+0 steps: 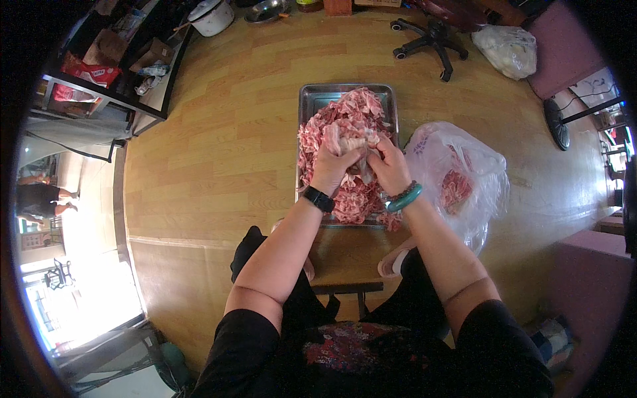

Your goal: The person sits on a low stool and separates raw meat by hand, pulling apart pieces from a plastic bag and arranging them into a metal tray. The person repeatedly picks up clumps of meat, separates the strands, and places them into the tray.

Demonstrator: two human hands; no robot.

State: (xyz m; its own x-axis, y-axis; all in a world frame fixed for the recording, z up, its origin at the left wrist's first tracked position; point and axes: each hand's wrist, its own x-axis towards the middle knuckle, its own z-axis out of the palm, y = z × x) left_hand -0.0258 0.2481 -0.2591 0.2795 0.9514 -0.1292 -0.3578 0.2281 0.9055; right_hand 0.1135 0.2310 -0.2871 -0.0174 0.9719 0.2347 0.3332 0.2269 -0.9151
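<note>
Thin slices of raw meat (353,199) lie heaped in a rectangular metal tray (303,92) on the floor before me. My left hand (336,164), with a black watch at the wrist, grips a clump of pale, fatty meat (351,137) above the heap. My right hand (390,161), wearing a green bangle and a beaded bracelet, holds the other side of the same clump. Both sets of fingertips are close together and partly hidden by the meat. Right of the tray, a translucent plastic bag (433,154) holds more red meat (456,186).
The wheeled base of a chair (433,42) and a full plastic bag (507,52) are at the upper right. Shelving (144,107) stands at the upper left, near a white pot (211,20). My feet flank the tray's near end. A person (40,199) is at the far left.
</note>
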